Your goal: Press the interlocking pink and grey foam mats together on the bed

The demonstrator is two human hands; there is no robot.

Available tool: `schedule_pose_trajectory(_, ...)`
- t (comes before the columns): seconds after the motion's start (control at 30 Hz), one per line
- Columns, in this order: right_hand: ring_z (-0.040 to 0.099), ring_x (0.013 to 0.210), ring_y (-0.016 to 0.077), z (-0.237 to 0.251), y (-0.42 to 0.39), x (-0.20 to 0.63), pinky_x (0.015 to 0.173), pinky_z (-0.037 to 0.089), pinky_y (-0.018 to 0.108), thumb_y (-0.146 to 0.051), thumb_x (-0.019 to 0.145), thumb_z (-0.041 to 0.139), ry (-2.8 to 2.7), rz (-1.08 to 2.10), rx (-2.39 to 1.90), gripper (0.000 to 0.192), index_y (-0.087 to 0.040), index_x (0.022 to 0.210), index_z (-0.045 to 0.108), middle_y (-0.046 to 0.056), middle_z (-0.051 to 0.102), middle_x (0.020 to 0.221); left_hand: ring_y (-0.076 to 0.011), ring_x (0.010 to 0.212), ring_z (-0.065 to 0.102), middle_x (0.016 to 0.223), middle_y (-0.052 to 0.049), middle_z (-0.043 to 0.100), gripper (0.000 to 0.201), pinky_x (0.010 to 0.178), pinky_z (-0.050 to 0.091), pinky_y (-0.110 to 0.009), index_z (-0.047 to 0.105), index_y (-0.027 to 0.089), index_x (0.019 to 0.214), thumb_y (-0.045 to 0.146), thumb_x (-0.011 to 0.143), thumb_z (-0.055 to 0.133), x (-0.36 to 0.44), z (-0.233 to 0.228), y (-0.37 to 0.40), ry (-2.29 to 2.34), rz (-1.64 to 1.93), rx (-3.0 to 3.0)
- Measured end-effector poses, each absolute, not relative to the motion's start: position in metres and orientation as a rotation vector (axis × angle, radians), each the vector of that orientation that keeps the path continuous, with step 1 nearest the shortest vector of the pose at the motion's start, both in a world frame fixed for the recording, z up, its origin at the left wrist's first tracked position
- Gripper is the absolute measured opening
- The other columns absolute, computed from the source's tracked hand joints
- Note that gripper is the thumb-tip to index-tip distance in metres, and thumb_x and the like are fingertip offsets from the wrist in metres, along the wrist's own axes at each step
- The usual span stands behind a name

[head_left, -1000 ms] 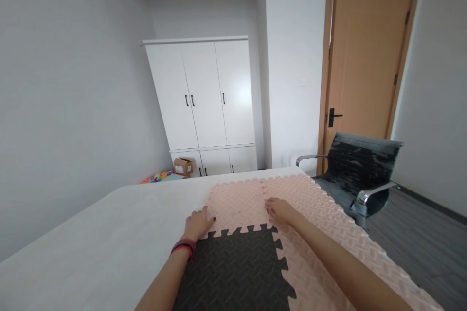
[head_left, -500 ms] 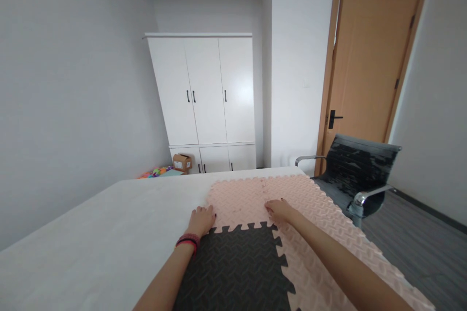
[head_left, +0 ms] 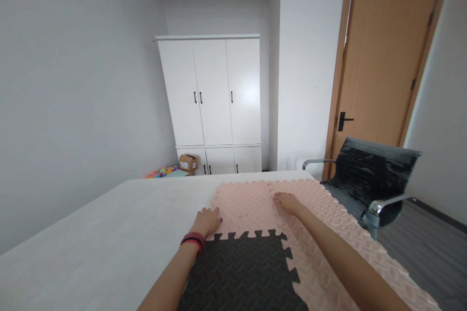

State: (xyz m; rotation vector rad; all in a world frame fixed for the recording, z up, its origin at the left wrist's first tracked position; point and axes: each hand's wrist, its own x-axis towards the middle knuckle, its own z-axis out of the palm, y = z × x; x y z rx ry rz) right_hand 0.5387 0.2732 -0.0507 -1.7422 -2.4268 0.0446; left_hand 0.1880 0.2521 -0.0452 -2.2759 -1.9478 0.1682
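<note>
A pink foam mat tile (head_left: 242, 206) with a ridged surface and toothed edges lies flat on the white table. Its near edge meets a black foam mat tile (head_left: 242, 272), whose teeth run along the join. My left hand (head_left: 208, 221), with red bands at the wrist, rests at the left edge of the pink tile, fingers bent a little and apart. Upon the seam between this tile and the pink mat tiles on the right (head_left: 310, 233) lies my right hand (head_left: 288, 201), fingers stretched leftward and pressed down on the foam. Its fingertips touch the seam.
The white tabletop (head_left: 109, 233) stretches out on the left. A black office chair (head_left: 375, 170) stands off the right side. Behind are a white cabinet (head_left: 215, 92), a cardboard box (head_left: 188, 163), a pile of colourful things (head_left: 164, 172) and a wooden door (head_left: 390, 63).
My right hand has slid a little farther away along the seam. The left hand stays at the tile's left edge. The whole view has shifted slightly.
</note>
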Motion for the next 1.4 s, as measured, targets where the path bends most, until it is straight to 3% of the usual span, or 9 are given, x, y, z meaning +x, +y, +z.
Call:
schedule_pose_trajectory(0.13,0.046,0.123,0.0219,-0.052,0.286,0.530,0.104,0.031,0.048,-0.021,0.093,0.037,-2.403,0.024,-1.754,0.037,-0.020,0.127,0.052,0.008,0.053,0.133,-0.0218,0.104,0.058,0.109,-0.007,0.062,0.041,0.090,0.047,-0.047,0.053,0.017,0.117,0.044,0.087,0.049,0.188,-0.039,0.254,-1.960,0.207,-2.300)
schedule_pose_trajectory(0.27,0.050,0.117,0.0230,-0.061,0.296,0.521,0.104,0.031,0.052,-0.032,0.092,0.048,-2.406,0.009,-1.806,0.028,-0.017,0.113,0.059,0.008,0.059,0.122,-0.0217,0.103,0.058,0.110,-0.007,0.061,0.042,0.090,0.047,-0.047,0.051,0.017,0.119,0.044,0.087,0.050,0.189,-0.033,0.260,-1.960,0.272,-2.326)
schedule_pose_trajectory(0.4,0.055,0.108,0.0208,-0.055,0.311,0.523,0.098,0.041,0.048,-0.036,0.091,0.052,-2.411,0.026,-1.848,0.026,-0.016,0.104,0.062,0.007,0.061,0.113,-0.0214,0.102,0.058,0.110,-0.007,0.061,0.042,0.090,0.048,-0.047,0.051,0.017,0.118,0.044,0.086,0.052,0.191,-0.027,0.263,-1.965,0.321,-2.335)
schedule_pose_trajectory(0.6,0.046,0.121,0.0241,-0.060,0.329,0.516,0.104,0.032,0.053,-0.036,0.092,0.050,-2.322,-0.019,-1.872,0.034,-0.018,0.120,0.054,0.008,0.053,0.128,-0.0214,0.102,0.059,0.110,-0.007,0.061,0.041,0.088,0.049,-0.046,0.051,0.017,0.119,0.041,0.086,0.053,0.193,-0.023,0.264,-1.979,0.363,-2.342)
schedule_pose_trajectory(0.77,0.052,0.113,0.0229,-0.065,0.350,0.513,0.102,0.035,0.051,-0.039,0.090,0.052,-2.298,0.018,-1.970,0.031,-0.017,0.111,0.059,0.007,0.058,0.118,-0.0208,0.100,0.059,0.111,-0.007,0.061,0.041,0.088,0.050,-0.045,0.051,0.017,0.119,0.040,0.085,0.055,0.195,-0.021,0.271,-2.010,0.392,-2.357)
schedule_pose_trajectory(0.9,0.053,0.110,0.0218,-0.055,0.368,0.517,0.097,0.041,0.048,-0.040,0.091,0.050,-2.275,0.007,-1.954,0.033,-0.018,0.114,0.057,0.008,0.057,0.120,-0.0208,0.100,0.059,0.112,-0.007,0.061,0.042,0.088,0.050,-0.045,0.051,0.017,0.119,0.040,0.084,0.056,0.194,-0.018,0.275,-2.024,0.390,-2.387)
schedule_pose_trajectory(1.07,0.048,0.118,0.0236,-0.066,0.383,0.509,0.104,0.031,0.052,-0.039,0.091,0.050,-2.228,-0.003,-1.921,0.033,-0.017,0.116,0.056,0.008,0.055,0.125,-0.0203,0.100,0.059,0.114,-0.008,0.060,0.042,0.088,0.049,-0.045,0.053,0.018,0.117,0.043,0.084,0.056,0.191,-0.019,0.285,-2.049,0.375,-2.420)
schedule_pose_trajectory(1.23,0.051,0.114,0.0225,-0.077,0.397,0.510,0.104,0.032,0.051,-0.040,0.091,0.050,-2.214,0.120,-1.917,0.032,-0.018,0.113,0.059,0.007,0.058,0.121,-0.0208,0.101,0.059,0.114,-0.008,0.060,0.043,0.089,0.049,-0.046,0.052,0.017,0.118,0.042,0.083,0.058,0.190,-0.024,0.297,-2.066,0.398,-2.432)
schedule_pose_trajectory(1.4,0.041,0.128,0.0245,-0.072,0.385,0.520,0.106,0.029,0.052,-0.025,0.093,0.041,-2.177,0.231,-1.857,0.039,-0.017,0.131,0.047,0.012,0.048,0.137,-0.0210,0.101,0.059,0.113,-0.008,0.061,0.045,0.088,0.049,-0.045,0.051,0.017,0.120,0.039,0.082,0.059,0.190,-0.024,0.292,-2.052,0.377,-2.444)
